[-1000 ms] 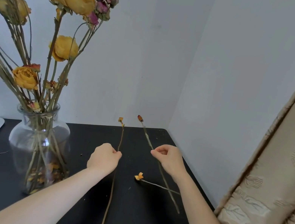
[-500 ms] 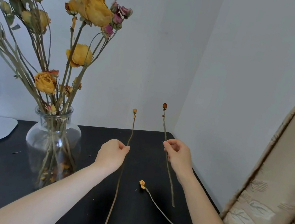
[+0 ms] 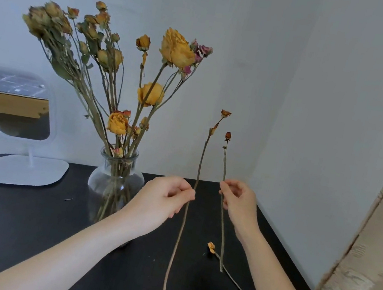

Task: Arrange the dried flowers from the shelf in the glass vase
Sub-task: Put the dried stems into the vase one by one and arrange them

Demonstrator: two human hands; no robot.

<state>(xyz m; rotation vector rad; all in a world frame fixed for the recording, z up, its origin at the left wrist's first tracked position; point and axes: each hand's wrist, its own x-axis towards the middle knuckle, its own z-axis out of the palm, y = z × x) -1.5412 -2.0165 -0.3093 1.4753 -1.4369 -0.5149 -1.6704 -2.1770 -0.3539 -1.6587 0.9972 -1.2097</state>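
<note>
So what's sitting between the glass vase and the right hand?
In the head view, the left hand, pinching a long dried stem upright, lies between the glass vase and the right hand, which pinches a shorter stem.

A clear glass vase (image 3: 116, 182) with a round belly and narrow neck stands upright on the black shelf (image 3: 17, 229). It holds a fanned bunch (image 3: 176, 50) of dried yellow, orange and pink roses. To its right, 2 loose stems stand almost upright. The long stem (image 3: 203, 152), tipped with a small orange bloom, is pinched by the left hand (image 3: 163, 198). The short stem (image 3: 225, 161), tipped with a dark red bud, is pinched by the right hand (image 3: 239, 202). A third stem (image 3: 211, 247) lies flat on the shelf, its yellow bud end nearest the vase.
</note>
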